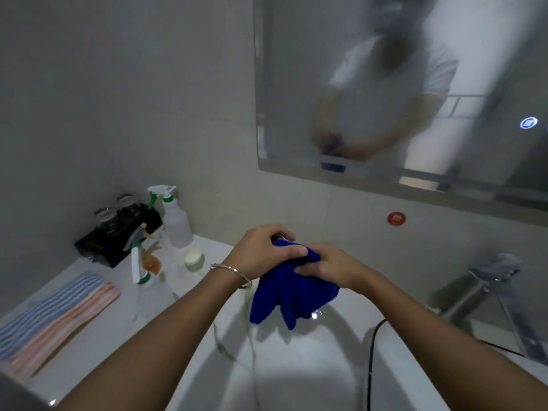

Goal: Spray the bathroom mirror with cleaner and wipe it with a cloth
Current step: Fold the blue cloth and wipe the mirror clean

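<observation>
A blue cloth (pixel 292 295) hangs bunched over the white sink basin (pixel 299 360). My left hand (pixel 264 250) grips its top from the left, fingers curled over the cloth. My right hand (pixel 329 266) holds the same bunch from the right, fingers pressed into it. The mirror (pixel 385 93) hangs on the wall above and right, hazy, reflecting a person and the cloth. A white spray bottle (pixel 175 218) with a green collar stands on the counter at the back left.
A second, clear spray bottle (pixel 145 283) stands nearer on the counter beside a small jar (pixel 194 259) and a black tray of glasses (pixel 118 232). A striped towel (pixel 53 318) lies at left. A chrome tap (pixel 486 280) sits at right; a black cable (pixel 370 363) crosses the basin.
</observation>
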A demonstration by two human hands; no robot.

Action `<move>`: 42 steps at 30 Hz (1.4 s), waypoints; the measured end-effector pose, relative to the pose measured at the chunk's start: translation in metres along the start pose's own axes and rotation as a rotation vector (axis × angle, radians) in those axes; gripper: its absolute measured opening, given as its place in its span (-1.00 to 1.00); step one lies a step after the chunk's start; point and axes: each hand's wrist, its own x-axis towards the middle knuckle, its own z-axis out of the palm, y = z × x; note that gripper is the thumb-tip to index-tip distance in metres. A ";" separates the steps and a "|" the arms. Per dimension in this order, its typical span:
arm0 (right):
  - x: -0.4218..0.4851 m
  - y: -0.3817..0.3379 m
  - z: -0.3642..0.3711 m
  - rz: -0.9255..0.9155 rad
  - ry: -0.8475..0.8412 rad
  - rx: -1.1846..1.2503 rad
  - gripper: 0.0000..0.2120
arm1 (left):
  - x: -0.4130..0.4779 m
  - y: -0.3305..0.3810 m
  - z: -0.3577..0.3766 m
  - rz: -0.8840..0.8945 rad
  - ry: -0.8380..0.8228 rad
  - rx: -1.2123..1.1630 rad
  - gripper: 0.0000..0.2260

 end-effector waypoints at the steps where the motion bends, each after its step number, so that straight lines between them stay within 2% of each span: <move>1: -0.007 -0.002 -0.011 -0.003 0.012 0.050 -0.92 | 0.000 0.007 0.001 0.000 -0.037 -0.037 -0.71; 2: -0.013 -0.004 -0.022 -0.002 0.027 0.111 -0.92 | -0.001 0.011 0.001 -0.001 -0.089 -0.044 -0.66; 4: -0.021 -0.003 -0.039 0.023 0.052 0.230 -0.98 | -0.003 0.015 0.003 -0.002 -0.156 -0.045 -0.72; 7: -0.029 -0.006 -0.057 0.041 0.050 0.254 -0.82 | 0.000 0.023 0.005 0.017 -0.087 -0.025 -0.87; 11: -0.036 -0.022 -0.069 0.006 0.092 0.120 -0.81 | 0.015 0.041 0.000 0.119 -0.027 0.092 -0.84; 14: -0.036 -0.037 -0.074 -0.113 0.188 0.162 -0.79 | 0.027 0.055 -0.006 0.211 -0.026 0.157 -0.84; 18: -0.023 -0.051 -0.074 -0.112 0.311 0.221 -0.64 | 0.045 0.066 -0.027 0.285 -0.028 0.252 -0.74; 24: 0.015 -0.072 -0.065 -0.132 0.476 0.098 -0.77 | 0.081 0.072 -0.070 0.401 -0.145 0.548 -0.45; 27: 0.019 -0.077 -0.069 -0.128 0.514 0.108 -0.87 | 0.100 0.066 -0.094 0.403 -0.302 0.683 -0.60; 29: 0.020 -0.075 -0.072 -0.083 0.577 0.113 -0.90 | 0.109 0.060 -0.104 0.377 -0.329 0.689 -0.71; 32: 0.023 -0.073 -0.072 -0.018 0.640 0.058 -0.95 | 0.119 0.051 -0.112 0.404 -0.246 0.644 -0.88; 37: 0.033 -0.081 -0.071 0.007 0.827 -0.110 -0.92 | 0.129 0.049 -0.111 0.551 0.071 0.608 -0.80; 42: 0.047 -0.103 -0.090 -0.072 0.966 -0.298 -0.93 | 0.140 0.061 -0.123 0.640 0.247 0.548 -0.83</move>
